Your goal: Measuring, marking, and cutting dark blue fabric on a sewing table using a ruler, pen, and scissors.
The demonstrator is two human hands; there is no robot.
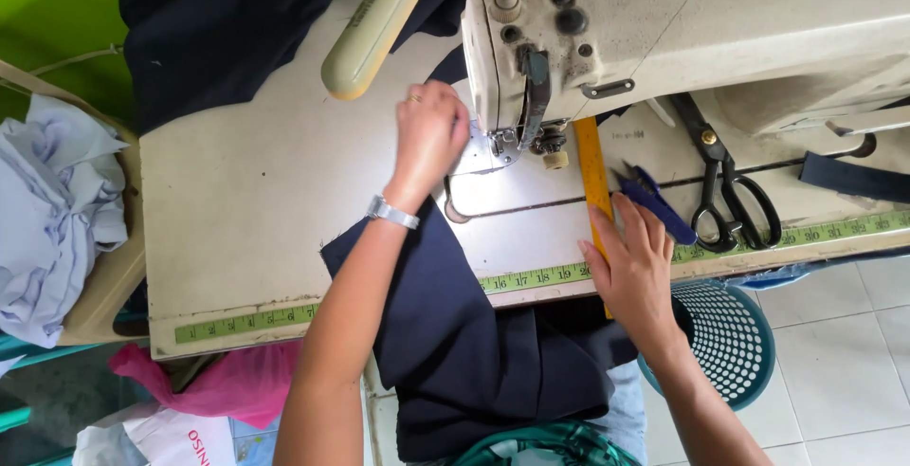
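The left hand (428,139) reaches up to the needle area of the cream sewing machine (682,30), its fingers curled at the presser foot (500,142); whether they pinch anything there cannot be told, since the back of the hand hides the fingertips. A silver wristwatch (391,212) sits on that wrist and a ring shows on one finger. Under the forearm, dark navy fabric (474,333) runs from the lap at 6 o'clock up onto the tabletop (246,201) toward the needle.

The right hand (633,267) lies flat and open at 4 o'clock from the needle, fingers spread, pressing on the lower end of an orange ruler (594,177) that stands nearly straight up from the tabletop's front edge toward the machine head. Just beside those fingertips, at 2 o'clock from the hand, rests a small blue thread snipper (654,202). Farther toward 3 o'clock lie black tailor's shears (725,191), blades pointing up under the machine arm.

A yellow-green measuring tape (531,279) is fixed along the front edge of the tabletop, passing beneath the right hand. A cream-coloured lamp (370,28) hangs over the tabletop at 11 o'clock from the left hand, with more navy cloth (218,30) heaped behind it. At 9 o'clock a pile of pale lilac-white cloth (52,210) sits in a box. Below the tabletop, a teal mesh basket (730,338) stands on the tiled floor at 5 o'clock, and a pink plastic bag (227,381) lies at 7 o'clock.
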